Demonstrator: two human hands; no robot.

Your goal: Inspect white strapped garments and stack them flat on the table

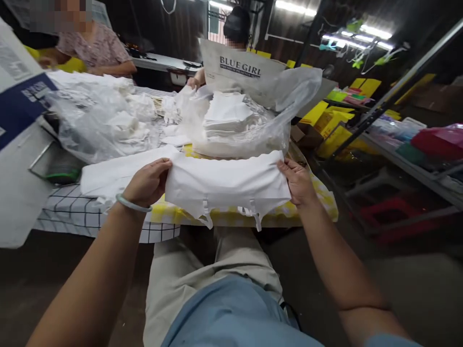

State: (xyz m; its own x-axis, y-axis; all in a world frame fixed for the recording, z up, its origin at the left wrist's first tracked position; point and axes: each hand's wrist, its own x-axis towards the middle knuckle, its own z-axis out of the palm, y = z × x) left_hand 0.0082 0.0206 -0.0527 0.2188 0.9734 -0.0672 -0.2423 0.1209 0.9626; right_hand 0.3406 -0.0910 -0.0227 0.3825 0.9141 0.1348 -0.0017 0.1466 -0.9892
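Observation:
A white camisole is stretched wide between my two hands over the table's front edge. Its thin straps with small adjusters hang from the lower side. My left hand, with a pale bangle at the wrist, pinches the garment's left end. At the opposite end, my right hand grips the upper corner between thumb and fingers. Flat white garments lie on the table beside my left hand. Just beyond the camisole, a clear plastic bag holds a stack of folded white garments.
A checked tablecloth covers the table. More white pieces and plastic are heaped at the left. A printed carton stands behind the bag. Two people sit across the table. To the right is a metal rack with colourful packages.

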